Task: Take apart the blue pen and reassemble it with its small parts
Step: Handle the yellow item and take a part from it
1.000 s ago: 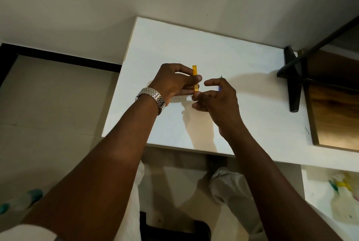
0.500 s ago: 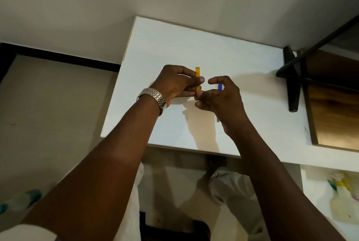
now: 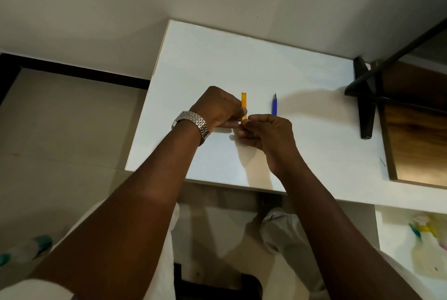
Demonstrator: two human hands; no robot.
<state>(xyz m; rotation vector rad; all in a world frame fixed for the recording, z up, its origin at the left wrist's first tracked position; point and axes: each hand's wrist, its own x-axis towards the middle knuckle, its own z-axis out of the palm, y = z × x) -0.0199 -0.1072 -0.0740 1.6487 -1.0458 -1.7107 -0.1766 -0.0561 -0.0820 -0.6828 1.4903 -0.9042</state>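
A blue pen point(image 3: 274, 107) lies on the white table point(image 3: 205, 62), its grey tip pointing away from me. Its near end is hidden behind my right hand point(image 3: 266, 135). My left hand point(image 3: 217, 108), with a metal watch on the wrist, holds a short yellow pen barrel point(image 3: 244, 103) upright just left of the blue pen. The thumb and forefinger of my right hand are pinched at the yellow barrel's lower end. Whatever small part sits between those fingertips is hidden.
A black metal stand point(image 3: 365, 106) and a wooden board point(image 3: 416, 145) take up the table's right side. The near table edge runs just below my wrists. A spray bottle point(image 3: 425, 229) lies at lower right, and another bottle point(image 3: 26, 249) on the floor at lower left.
My right hand has drawn back toward me, uncovering most of the blue pen on the table. The left hand and yellow barrel have barely moved.
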